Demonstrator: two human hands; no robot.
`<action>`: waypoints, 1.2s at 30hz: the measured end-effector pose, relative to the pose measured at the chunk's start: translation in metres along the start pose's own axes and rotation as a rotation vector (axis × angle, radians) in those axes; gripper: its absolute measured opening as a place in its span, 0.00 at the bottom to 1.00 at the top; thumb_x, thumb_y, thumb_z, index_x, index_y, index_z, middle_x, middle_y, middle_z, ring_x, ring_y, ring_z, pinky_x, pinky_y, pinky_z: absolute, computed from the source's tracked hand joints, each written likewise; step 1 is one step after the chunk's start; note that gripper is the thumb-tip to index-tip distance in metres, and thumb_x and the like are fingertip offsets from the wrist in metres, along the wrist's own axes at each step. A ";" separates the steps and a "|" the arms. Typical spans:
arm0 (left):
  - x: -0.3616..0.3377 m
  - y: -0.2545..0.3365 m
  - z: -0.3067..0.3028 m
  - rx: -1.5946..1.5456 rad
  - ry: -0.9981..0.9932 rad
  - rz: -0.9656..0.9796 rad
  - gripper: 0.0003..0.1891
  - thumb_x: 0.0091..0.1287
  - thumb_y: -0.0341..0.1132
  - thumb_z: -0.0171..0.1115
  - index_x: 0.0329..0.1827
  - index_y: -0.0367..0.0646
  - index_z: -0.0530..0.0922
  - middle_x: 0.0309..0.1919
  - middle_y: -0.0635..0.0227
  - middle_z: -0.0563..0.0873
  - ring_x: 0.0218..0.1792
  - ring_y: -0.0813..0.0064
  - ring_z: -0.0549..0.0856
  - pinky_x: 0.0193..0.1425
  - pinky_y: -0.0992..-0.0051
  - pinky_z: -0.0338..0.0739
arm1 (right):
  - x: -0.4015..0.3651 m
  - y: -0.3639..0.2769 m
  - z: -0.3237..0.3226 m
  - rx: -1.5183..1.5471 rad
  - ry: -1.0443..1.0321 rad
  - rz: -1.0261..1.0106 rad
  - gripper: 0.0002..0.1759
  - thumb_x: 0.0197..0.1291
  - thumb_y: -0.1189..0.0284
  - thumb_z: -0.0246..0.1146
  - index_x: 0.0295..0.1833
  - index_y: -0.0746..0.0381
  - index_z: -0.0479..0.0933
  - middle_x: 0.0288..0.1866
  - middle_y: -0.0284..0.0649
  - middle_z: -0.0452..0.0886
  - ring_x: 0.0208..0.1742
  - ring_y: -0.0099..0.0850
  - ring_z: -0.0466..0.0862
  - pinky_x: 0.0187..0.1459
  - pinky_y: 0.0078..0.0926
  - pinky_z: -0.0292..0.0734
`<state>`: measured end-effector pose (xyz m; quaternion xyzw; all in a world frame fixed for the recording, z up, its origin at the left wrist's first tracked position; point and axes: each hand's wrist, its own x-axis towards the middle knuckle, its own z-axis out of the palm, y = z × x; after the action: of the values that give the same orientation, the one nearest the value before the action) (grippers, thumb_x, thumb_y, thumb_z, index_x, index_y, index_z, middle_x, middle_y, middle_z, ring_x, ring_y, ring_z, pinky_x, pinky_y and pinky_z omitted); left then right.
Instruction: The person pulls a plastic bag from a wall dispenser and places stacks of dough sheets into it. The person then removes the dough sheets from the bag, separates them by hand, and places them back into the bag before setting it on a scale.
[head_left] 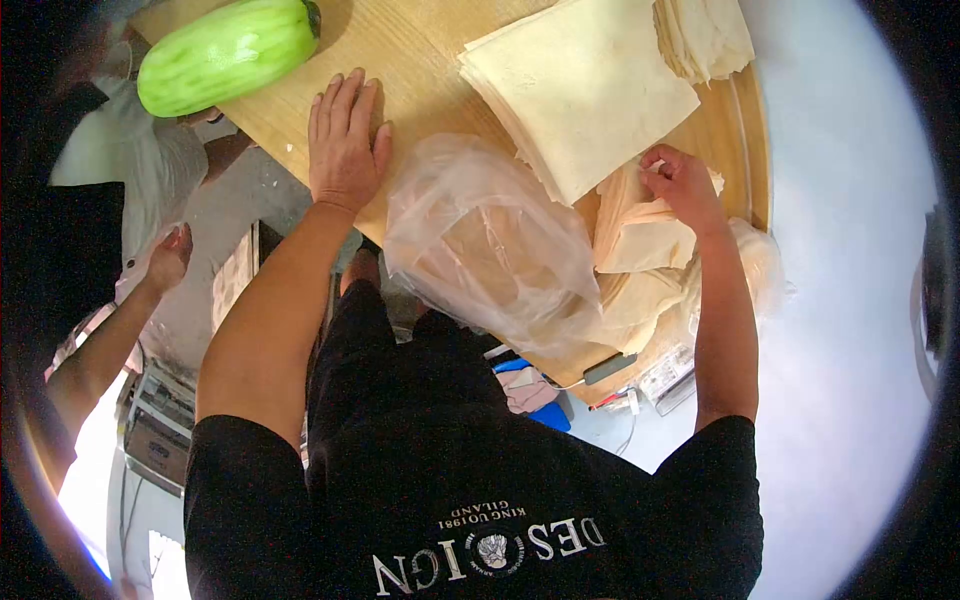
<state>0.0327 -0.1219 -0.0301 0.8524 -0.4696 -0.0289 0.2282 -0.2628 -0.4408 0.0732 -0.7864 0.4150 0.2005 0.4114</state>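
Observation:
My left hand (345, 145) lies flat on the wooden table (420, 95), fingers stretched out and nothing in them. A large peeled green gourd (230, 55) is up and to its left. My right hand (685, 190) is closed, thumb and finger pinched at the edge of a smaller stack of thin pale sheets (645, 240), which look like dough wrappers. Just above it lies a big square stack of similar sheets (585, 90). Between my hands sits a crumpled clear plastic bag (490, 240). The exact spot my right fingertips grip is partly hidden.
More folded sheets (705, 35) lie at the top right. Another plastic bag (755, 275) is by the table's right edge. A dark small device (610, 368) with a cable sits at the near edge. To the left, another person's hand (170, 260) is near the table.

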 end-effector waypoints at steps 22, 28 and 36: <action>-0.001 -0.001 0.001 -0.012 0.019 0.014 0.28 0.66 0.38 0.58 0.69 0.43 0.68 0.71 0.57 0.67 0.73 0.51 0.64 0.77 0.52 0.55 | -0.004 -0.009 0.002 -0.216 0.004 0.002 0.03 0.56 0.79 0.63 0.37 0.65 0.78 0.26 0.32 0.75 0.28 0.19 0.71 0.30 0.20 0.68; 0.001 0.000 0.001 -0.002 0.032 -0.009 0.28 0.61 0.36 0.62 0.66 0.43 0.71 0.68 0.59 0.71 0.71 0.55 0.66 0.75 0.53 0.57 | -0.018 0.020 -0.002 -0.198 0.222 -0.386 0.03 0.55 0.79 0.63 0.35 0.66 0.76 0.26 0.32 0.75 0.28 0.20 0.72 0.33 0.20 0.71; 0.002 0.001 0.001 0.012 0.040 -0.012 0.28 0.60 0.38 0.62 0.66 0.44 0.72 0.68 0.60 0.71 0.71 0.55 0.67 0.75 0.53 0.58 | -0.008 -0.006 -0.006 -0.046 0.039 0.037 0.07 0.56 0.74 0.66 0.40 0.63 0.79 0.23 0.34 0.78 0.24 0.23 0.74 0.27 0.25 0.70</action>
<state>0.0326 -0.1239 -0.0306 0.8570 -0.4599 -0.0107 0.2323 -0.2626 -0.4394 0.0852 -0.7916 0.4327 0.2020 0.3812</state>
